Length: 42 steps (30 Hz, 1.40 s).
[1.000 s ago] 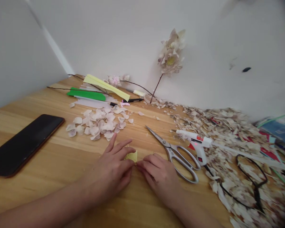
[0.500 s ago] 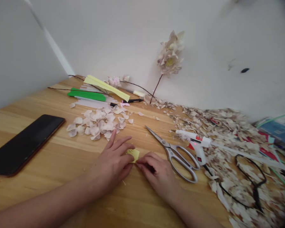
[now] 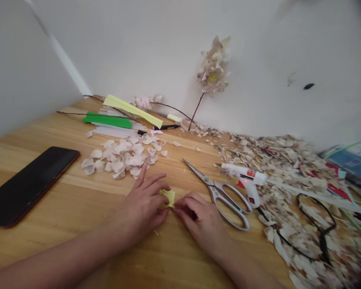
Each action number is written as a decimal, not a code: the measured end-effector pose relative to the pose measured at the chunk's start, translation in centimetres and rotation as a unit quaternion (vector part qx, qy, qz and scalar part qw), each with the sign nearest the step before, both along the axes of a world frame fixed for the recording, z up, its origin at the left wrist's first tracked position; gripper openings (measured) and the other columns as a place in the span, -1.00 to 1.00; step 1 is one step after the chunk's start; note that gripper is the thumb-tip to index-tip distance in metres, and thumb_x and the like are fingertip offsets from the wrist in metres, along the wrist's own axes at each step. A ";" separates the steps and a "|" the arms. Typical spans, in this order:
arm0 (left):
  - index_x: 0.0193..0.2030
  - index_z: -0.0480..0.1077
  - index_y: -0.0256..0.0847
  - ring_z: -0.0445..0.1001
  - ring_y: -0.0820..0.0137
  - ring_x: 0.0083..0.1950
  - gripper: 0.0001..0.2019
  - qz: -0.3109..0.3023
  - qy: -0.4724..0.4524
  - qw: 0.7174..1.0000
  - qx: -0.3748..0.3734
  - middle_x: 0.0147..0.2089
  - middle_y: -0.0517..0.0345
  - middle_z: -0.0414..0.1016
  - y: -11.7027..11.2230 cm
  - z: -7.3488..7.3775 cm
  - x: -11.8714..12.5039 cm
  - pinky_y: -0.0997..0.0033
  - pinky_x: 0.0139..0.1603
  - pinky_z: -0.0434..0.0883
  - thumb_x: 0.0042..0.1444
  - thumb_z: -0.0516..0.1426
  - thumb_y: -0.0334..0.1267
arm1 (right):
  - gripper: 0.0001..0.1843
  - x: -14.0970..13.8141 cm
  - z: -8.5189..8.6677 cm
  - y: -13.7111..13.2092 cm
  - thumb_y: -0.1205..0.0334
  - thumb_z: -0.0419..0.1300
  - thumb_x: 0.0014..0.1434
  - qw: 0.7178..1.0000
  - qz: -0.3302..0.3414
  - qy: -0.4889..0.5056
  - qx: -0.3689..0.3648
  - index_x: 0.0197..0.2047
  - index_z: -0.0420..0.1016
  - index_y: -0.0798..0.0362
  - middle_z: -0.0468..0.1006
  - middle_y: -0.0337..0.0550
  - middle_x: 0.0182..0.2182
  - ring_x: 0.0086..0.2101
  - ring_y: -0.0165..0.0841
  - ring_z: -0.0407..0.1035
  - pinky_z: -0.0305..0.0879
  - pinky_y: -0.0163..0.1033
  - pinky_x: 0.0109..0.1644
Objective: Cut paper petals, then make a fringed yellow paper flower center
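A small piece of yellow paper (image 3: 170, 197), with thin cut lines along its upper part, is between my hands just above the wooden table (image 3: 114, 261). My left hand (image 3: 146, 202) pinches its left side between thumb and index finger, the other fingers spread. Fingers and thumb of my right hand (image 3: 198, 216) are closed at the paper's lower right corner. Silver scissors (image 3: 213, 192) lie partly open beyond my right hand. Part of the paper is hidden behind my left fingers.
Pale petals (image 3: 123, 156) are heaped ahead. A black phone (image 3: 30, 184) lies left, a white glue gun (image 3: 246, 178) right, by many dried petals (image 3: 313, 224). A flower on a stem (image 3: 213, 74) leans against the wall, near yellow paper strips (image 3: 132, 110) and a green sheet (image 3: 108, 120).
The yellow paper has shifted slightly between my fingers, its right part turning a little. My hands hold nearly the same place, and the camera view has moved slightly.
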<state>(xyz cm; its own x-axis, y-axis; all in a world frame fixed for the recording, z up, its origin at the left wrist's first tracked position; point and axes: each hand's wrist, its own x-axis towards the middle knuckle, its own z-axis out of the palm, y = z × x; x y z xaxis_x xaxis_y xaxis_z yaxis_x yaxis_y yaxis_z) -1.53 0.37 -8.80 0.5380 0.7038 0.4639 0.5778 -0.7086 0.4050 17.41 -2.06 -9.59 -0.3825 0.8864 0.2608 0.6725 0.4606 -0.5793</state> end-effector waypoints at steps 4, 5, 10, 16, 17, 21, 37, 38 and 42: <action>-0.46 0.48 -0.18 0.38 0.15 0.12 -0.89 0.010 -0.013 1.000 -0.025 -0.21 0.15 0.56 0.1 -0.2 0.0 -0.26 0.30 -0.09 0.02 0.14 -0.39 | -0.88 -0.1 0.0 0.0 0.35 0.11 0.20 1.000 -0.008 0.004 -0.005 -0.31 0.47 0.04 0.50 -0.17 -0.39 -0.38 -0.33 0.39 0.31 -0.25 -0.29; -0.46 0.48 -0.18 0.38 0.15 0.12 -0.89 0.013 -0.014 0.999 -0.030 -0.22 0.15 0.56 0.1 -0.2 0.1 -0.26 0.30 -0.09 0.02 0.15 -0.38 | -0.89 -0.2 0.0 0.0 0.36 0.12 0.20 1.000 -0.012 0.004 -0.011 -0.32 0.47 0.04 0.50 -0.18 -0.38 -0.37 -0.34 0.40 0.31 -0.25 -0.28; -0.47 0.46 -0.17 0.35 0.16 0.13 -0.91 0.026 -0.014 0.999 -0.034 -0.19 0.15 0.54 0.0 -0.5 0.1 -0.21 0.32 -0.13 -0.02 0.16 -0.40 | -0.90 -0.4 0.2 0.5 0.39 0.18 0.14 0.997 -0.039 0.003 -0.063 -0.37 0.46 0.02 0.49 -0.26 -0.43 -0.40 -0.38 0.39 0.27 -0.30 -0.31; -0.45 0.47 -0.17 0.31 0.15 0.16 -0.92 0.046 -0.007 0.998 -0.053 -0.20 0.13 0.51 0.1 -0.5 0.1 -0.20 0.32 -0.16 -0.02 0.15 -0.39 | -0.89 -0.9 0.4 1.0 0.41 0.18 0.12 0.990 -0.082 -0.010 -0.115 -0.38 0.47 0.04 0.49 -0.27 -0.47 -0.41 -0.36 0.37 0.24 -0.29 -0.32; -0.46 0.46 -0.18 0.31 0.14 0.16 -0.92 0.050 -0.006 0.997 -0.056 -0.21 0.13 0.51 0.1 -0.5 0.1 -0.20 0.32 -0.16 -0.03 0.15 -0.40 | -0.89 -0.9 0.5 1.0 0.41 0.18 0.12 0.989 -0.088 -0.012 -0.119 -0.38 0.47 0.04 0.49 -0.26 -0.46 -0.41 -0.36 0.37 0.24 -0.29 -0.32; -0.46 0.44 -0.19 0.31 0.14 0.16 -0.93 0.061 0.002 0.996 -0.061 -0.22 0.12 0.50 0.2 -0.5 0.2 -0.21 0.32 -0.16 -0.04 0.14 -0.39 | -0.91 -1.1 0.5 1.0 0.40 0.18 0.11 0.987 -0.101 -0.021 -0.126 -0.39 0.47 0.04 0.50 -0.26 -0.46 -0.40 -0.35 0.37 0.22 -0.28 -0.31; -0.47 0.47 -0.13 0.24 0.20 0.24 -0.85 0.051 0.050 0.995 0.066 -0.08 0.16 0.50 -0.5 -0.2 0.0 -0.08 0.37 -0.22 0.08 0.14 -0.36 | -0.91 -1.5 0.2 0.6 0.36 0.20 0.11 0.987 -0.129 -0.029 -0.088 -0.39 0.36 0.03 0.46 -0.26 -0.49 -0.44 -0.34 0.34 0.17 -0.26 -0.37; -0.46 0.47 -0.14 0.24 0.20 0.24 -0.87 0.054 0.051 0.995 0.070 -0.08 0.16 0.50 -0.5 -0.3 0.0 -0.07 0.37 -0.22 0.07 0.14 -0.37 | -0.91 -1.5 0.2 0.6 0.36 0.20 0.11 0.988 -0.128 -0.025 -0.086 -0.39 0.36 0.03 0.46 -0.27 -0.49 -0.44 -0.34 0.34 0.17 -0.26 -0.37; -0.44 0.47 -0.15 0.25 0.19 0.24 -0.91 0.056 0.055 0.994 0.071 -0.07 0.11 0.50 -0.3 -0.2 0.1 -0.06 0.37 -0.22 0.02 0.16 -0.39 | -0.90 -1.5 -0.1 0.7 0.38 0.21 0.08 0.989 -0.129 -0.002 -0.076 -0.39 0.35 0.03 0.46 -0.27 -0.51 -0.46 -0.34 0.35 0.17 -0.27 -0.39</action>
